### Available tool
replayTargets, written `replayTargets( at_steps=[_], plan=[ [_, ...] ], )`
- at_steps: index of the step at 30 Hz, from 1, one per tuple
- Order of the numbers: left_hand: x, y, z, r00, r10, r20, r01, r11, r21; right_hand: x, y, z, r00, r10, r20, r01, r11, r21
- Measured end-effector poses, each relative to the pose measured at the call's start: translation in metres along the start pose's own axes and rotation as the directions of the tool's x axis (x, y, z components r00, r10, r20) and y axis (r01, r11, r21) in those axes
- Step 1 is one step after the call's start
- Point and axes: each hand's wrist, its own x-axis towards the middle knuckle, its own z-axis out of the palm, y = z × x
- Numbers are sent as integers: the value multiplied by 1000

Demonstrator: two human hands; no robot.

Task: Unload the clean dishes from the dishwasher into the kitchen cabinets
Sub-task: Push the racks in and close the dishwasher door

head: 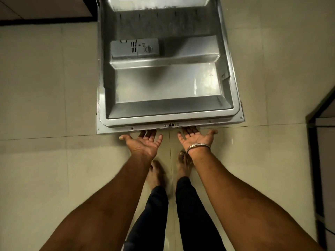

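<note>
While the dishwasher door (163, 84) lies folded down flat across the upper middle of the frame, its steel inner face turned up, its front edge (137, 126) runs nearly level just above the frame's centre, with a small latch (171, 124) at its midpoint. Pale tiled floor (45, 87) lies open to the left of the door and along its right side, and a broad stretch of it fills the lower left. At the upper left a dark plinth under a cabinet (45, 8) meets the door's hinge end, and at the far right a dark-framed unit (324, 124) narrows the room on that side. A grey detergent dispenser (135, 48) sits on the door's left half. Just below the front edge, the left hand (143, 142) and the right hand (195, 140) are both turned palm up, one either side of the latch and near each other. The fingers (151, 134) of each reach straight under the edge, so their tips are hidden and I cannot tell whether they touch the underside; both thumbs are spread wide outward. Neither hand holds anything. A metal bangle (198, 147) circles the right wrist. Bare feet (155, 174) stand on the tiles directly below the hands, close to the door's edge.
</note>
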Motion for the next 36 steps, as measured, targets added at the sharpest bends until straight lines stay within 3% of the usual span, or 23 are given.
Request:
replayTargets(
  at_steps=[16,26,36],
  plan=[
    [-185,38,137,1000,31,6,-31,997,69,-170,-27,132,998,-63,-2,62,992,-114],
    [-243,62,234,996,86,-34,-81,989,123,-221,-45,227,990,-144,5,144,983,-119],
    [-277,94,331,981,193,24,-194,969,154,-252,-72,333,982,-178,64,184,976,-113]
  ],
)
